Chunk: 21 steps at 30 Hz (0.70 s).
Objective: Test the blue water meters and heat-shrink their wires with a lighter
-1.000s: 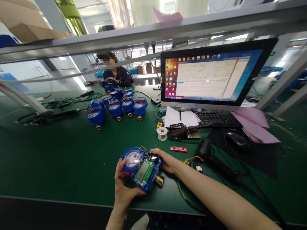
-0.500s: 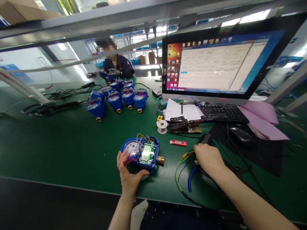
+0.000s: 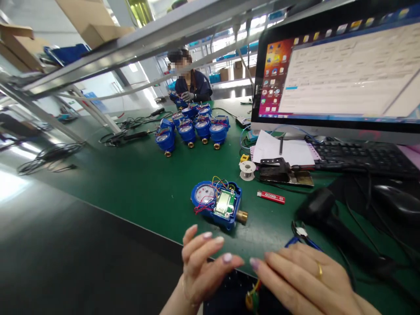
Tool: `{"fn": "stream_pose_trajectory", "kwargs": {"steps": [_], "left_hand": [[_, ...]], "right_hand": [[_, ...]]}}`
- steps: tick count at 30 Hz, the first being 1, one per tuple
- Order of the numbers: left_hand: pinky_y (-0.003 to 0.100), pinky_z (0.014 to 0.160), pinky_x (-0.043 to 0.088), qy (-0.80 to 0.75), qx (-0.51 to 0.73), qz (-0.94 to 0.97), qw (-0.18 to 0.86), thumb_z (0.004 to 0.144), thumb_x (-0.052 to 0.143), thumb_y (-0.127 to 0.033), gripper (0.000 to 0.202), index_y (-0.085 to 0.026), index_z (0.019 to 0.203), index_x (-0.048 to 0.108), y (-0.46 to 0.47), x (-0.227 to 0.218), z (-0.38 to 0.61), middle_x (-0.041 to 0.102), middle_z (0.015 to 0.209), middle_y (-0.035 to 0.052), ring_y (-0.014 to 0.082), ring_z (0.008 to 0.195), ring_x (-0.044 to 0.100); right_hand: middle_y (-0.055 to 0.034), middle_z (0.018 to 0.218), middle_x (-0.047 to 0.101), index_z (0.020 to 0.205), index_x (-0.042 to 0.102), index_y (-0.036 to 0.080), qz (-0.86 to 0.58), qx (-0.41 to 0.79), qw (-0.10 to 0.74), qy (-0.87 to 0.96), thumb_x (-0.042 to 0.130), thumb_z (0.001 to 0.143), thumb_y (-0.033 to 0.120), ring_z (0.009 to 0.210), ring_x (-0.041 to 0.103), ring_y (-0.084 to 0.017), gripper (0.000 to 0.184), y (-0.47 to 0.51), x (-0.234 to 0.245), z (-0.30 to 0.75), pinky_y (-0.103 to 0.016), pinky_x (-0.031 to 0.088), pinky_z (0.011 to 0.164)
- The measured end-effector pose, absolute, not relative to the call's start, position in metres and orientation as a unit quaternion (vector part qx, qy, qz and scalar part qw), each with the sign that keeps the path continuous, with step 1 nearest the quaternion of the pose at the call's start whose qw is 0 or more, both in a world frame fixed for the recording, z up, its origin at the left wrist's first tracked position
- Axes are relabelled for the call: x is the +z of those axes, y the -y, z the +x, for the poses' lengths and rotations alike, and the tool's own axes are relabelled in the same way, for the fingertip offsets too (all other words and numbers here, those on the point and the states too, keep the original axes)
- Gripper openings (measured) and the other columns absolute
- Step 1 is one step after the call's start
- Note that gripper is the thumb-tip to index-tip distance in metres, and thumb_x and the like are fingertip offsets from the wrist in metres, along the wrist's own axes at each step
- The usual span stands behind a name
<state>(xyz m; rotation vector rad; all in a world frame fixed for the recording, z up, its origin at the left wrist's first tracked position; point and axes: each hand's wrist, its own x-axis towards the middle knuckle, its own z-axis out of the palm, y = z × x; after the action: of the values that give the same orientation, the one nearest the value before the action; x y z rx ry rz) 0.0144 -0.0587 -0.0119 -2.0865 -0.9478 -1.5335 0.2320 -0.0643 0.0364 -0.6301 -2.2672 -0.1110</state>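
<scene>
Up front, the left hand [image 3: 207, 267] is hovering loosely spread while the right hand [image 3: 305, 280] is covering part of some blurred clip leads [image 3: 252, 300] and blue-handled pliers [image 3: 302, 237], its grip impossible to tell. Beyond, the opened blue meter [image 3: 220, 203] is lying on the green table [image 3: 138, 179]; farther back, the monitor [image 3: 341, 81] is running off-frame.
</scene>
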Motion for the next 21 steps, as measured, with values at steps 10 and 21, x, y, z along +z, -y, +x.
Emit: {"fn": "stream_pose_trajectory", "kwargs": {"steps": [10,21], "left_hand": [[0.028,0.067,0.058,0.281,-0.576,-0.767,-0.016,0.082,0.058,-0.023,0.007,-0.018,0.084,0.061,0.069,-0.002,0.026,0.066,0.075,-0.0004,0.0109,0.072,0.062],[0.03,0.062,0.059,0.302,-0.642,-0.7,-0.083,0.082,0.055,-0.016,0.011,-0.017,0.092,0.061,0.065,-0.007,0.033,0.063,0.076,0.0015,0.0125,0.069,0.062]], "right_hand": [[-0.0039,0.075,0.06,0.1,0.053,0.015,-0.223,0.244,0.476,0.815,0.037,0.1,0.019,0.064,0.055,-0.015,0.016,0.053,0.017,0.187,-0.025,0.044,0.056],[-0.0065,0.087,0.059,0.109,0.054,0.015,-0.246,0.262,0.487,0.796,0.043,0.093,0.006,0.075,0.055,-0.016,0.021,0.056,0.006,0.184,-0.026,0.047,0.064]]}}
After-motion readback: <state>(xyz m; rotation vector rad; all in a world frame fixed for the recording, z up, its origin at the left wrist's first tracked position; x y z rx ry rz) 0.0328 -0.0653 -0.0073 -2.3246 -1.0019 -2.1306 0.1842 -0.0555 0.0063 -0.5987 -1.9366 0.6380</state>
